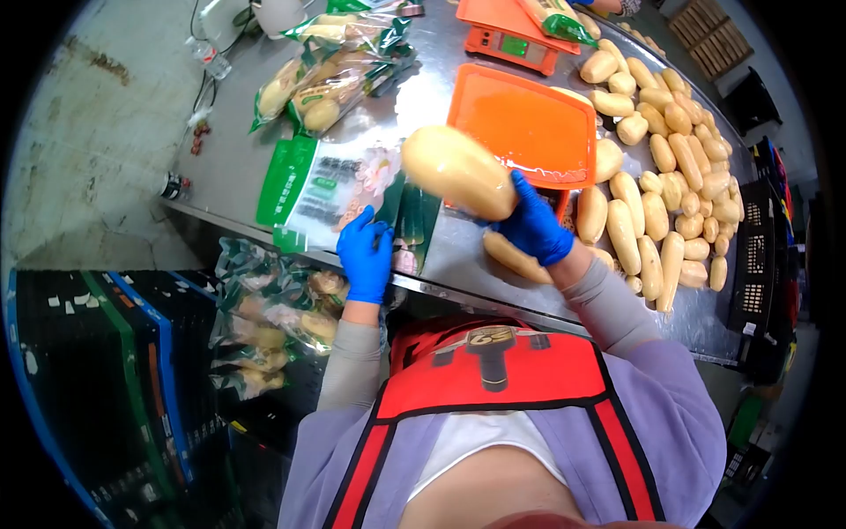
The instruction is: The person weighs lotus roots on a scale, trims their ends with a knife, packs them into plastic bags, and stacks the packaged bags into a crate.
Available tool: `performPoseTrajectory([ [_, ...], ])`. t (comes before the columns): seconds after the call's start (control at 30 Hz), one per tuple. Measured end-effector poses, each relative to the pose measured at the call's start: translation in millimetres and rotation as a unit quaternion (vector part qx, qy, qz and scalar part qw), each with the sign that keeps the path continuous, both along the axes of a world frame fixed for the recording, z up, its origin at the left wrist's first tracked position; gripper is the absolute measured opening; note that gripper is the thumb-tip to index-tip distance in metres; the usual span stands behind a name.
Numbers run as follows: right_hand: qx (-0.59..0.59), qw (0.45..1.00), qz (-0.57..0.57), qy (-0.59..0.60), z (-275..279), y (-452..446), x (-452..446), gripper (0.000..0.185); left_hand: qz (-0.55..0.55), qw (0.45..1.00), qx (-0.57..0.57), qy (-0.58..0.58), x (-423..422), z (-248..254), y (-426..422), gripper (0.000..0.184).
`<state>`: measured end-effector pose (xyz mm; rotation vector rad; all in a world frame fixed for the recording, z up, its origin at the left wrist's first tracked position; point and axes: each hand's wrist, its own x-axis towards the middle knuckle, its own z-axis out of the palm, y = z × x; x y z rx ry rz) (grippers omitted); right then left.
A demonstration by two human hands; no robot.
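Observation:
My right hand, in a blue glove, grips one end of a long pale lotus root, raised in front of the orange scale tray. In a blue glove too, my left hand rests at the table's front edge, touching a printed green-and-clear bag that lies flat. Its fingers are bent, and whether they pinch the bag's edge is hard to make out. Beneath my right hand another lotus root lies on the metal table.
Many lotus roots cover the table's right side. Filled bags lie at the back left, near a second orange scale. More filled bags sit below the front edge at left. Another person's gloved hand shows at the top.

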<state>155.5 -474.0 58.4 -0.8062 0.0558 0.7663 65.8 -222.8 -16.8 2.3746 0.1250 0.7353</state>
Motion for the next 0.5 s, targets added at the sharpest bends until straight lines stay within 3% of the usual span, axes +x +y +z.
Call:
performPoseTrajectory([
  [0.1,0.002,0.995,0.095,0.005,-22,26,-19,0.055,-0.012,1.0,-0.011,-0.017,1,15,-5,0.013],
  [0.17,-0.041,0.994,0.096,0.02,-23,36,-29,0.057,0.003,0.999,-0.021,-0.032,3,16,-1,0.014],
  [0.23,-0.132,0.984,0.081,-0.092,-22,38,-35,0.058,0.017,0.998,-0.033,-0.049,5,11,2,0.015],
  [0.3,-0.139,0.98,0.08,-0.121,-31,39,-35,0.05,0.045,0.953,-0.295,-0.056,5,0,4,0.012],
  [0.37,-0.182,0.964,0.083,-0.177,-37,37,-34,0.051,0.078,0.876,-0.475,0.02,4,-3,7,0.006],
  [0.5,-0.206,0.93,0.066,-0.296,-17,45,-36,0.053,0.082,0.895,-0.436,-0.04,9,-1,13,0.013],
])
